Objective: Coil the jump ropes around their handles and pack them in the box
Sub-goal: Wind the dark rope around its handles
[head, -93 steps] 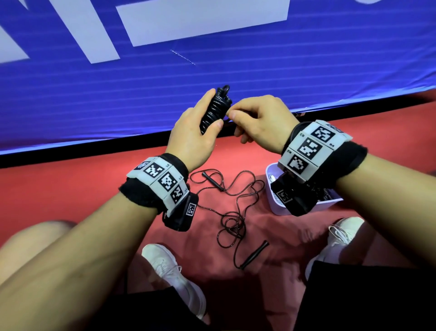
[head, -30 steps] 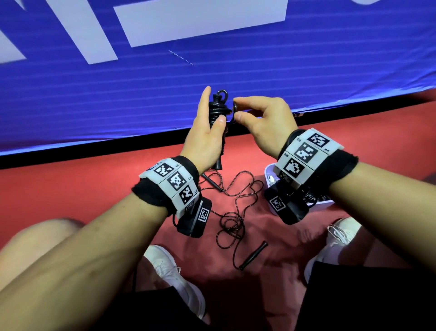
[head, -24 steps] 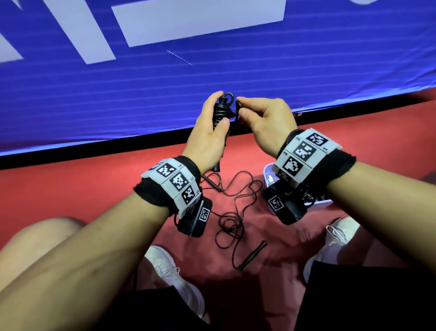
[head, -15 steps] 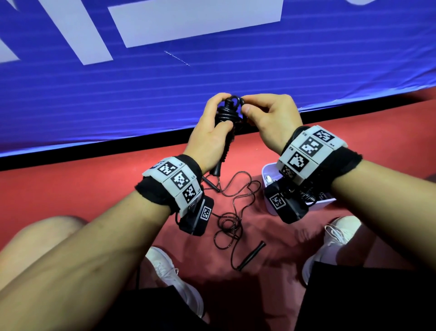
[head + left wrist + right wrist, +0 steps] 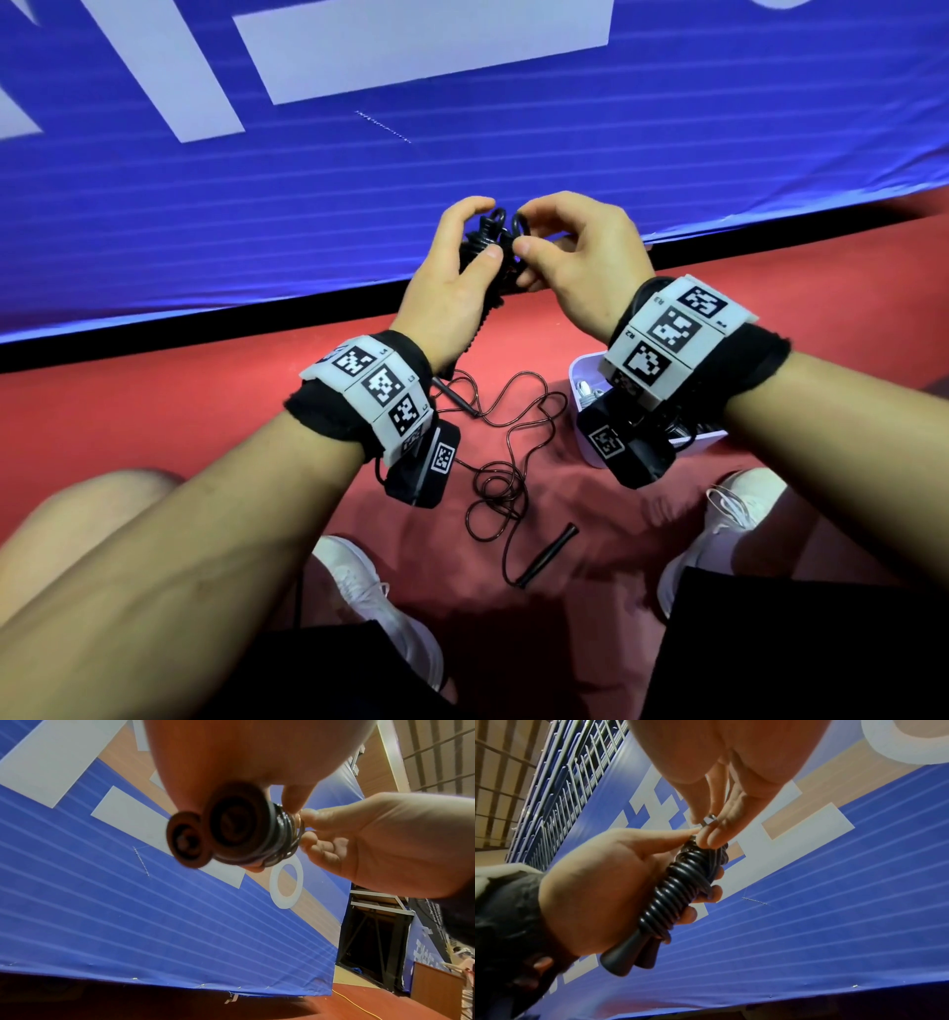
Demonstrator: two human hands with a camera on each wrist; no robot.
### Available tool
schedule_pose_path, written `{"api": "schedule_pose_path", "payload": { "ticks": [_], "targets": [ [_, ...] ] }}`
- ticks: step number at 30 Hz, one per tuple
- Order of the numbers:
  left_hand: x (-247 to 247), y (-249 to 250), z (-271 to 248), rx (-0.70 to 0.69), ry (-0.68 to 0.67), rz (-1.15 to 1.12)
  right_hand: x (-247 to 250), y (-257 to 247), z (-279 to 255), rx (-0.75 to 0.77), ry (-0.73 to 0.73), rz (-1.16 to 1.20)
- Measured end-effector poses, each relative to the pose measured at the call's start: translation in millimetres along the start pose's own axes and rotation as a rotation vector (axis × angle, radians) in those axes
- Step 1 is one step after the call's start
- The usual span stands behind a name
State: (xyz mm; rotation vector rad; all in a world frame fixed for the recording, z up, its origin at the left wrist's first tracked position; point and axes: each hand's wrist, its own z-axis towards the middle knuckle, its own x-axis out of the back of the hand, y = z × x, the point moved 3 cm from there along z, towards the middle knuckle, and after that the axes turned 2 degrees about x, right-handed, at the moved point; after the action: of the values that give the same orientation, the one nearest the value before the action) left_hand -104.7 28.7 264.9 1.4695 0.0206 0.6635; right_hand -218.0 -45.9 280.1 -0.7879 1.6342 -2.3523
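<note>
A black jump rope point(image 5: 490, 246) point(image 5: 677, 888) is wound in tight coils round its two handles, whose butt ends point(image 5: 213, 833) face the left wrist camera. My left hand point(image 5: 452, 277) grips this bundle upright in front of the blue banner. My right hand point(image 5: 570, 257) pinches the last loop of rope point(image 5: 518, 226) at the bundle's top end. A second black jump rope point(image 5: 508, 462) lies loose and tangled on the red floor between my feet, its handles point(image 5: 547, 555) apart. The white box point(image 5: 583, 375) stands on the floor under my right wrist, mostly hidden.
A blue banner point(image 5: 462, 128) with white shapes hangs close in front, its black lower edge meeting the red floor point(image 5: 154, 411). My white shoes point(image 5: 369, 591) point(image 5: 729, 519) flank the loose rope. A person stands far off at the right point(image 5: 465, 963).
The bundle has tilted and dropped a little in my left hand. My right hand has brought the end loop over the top of the coils and now pinches it there.
</note>
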Motion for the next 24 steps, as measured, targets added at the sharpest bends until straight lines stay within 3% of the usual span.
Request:
{"api": "schedule_pose_path", "payload": {
  "ticks": [4,13,24],
  "targets": [
    [-0.8,3.3,-2.6,-0.042,0.027,0.029,3.5,1.1,2.3,0.004,0.056,-0.111],
    [-0.8,0.8,-3.5,-0.030,-0.006,0.016,3.1,-3.9,-1.4,0.273,-0.022,-0.434],
    [3.7,3.5,-2.2,-0.033,0.039,0.037,-0.7,-9.1,-5.1,0.299,-0.198,-0.558]
  ]
}}
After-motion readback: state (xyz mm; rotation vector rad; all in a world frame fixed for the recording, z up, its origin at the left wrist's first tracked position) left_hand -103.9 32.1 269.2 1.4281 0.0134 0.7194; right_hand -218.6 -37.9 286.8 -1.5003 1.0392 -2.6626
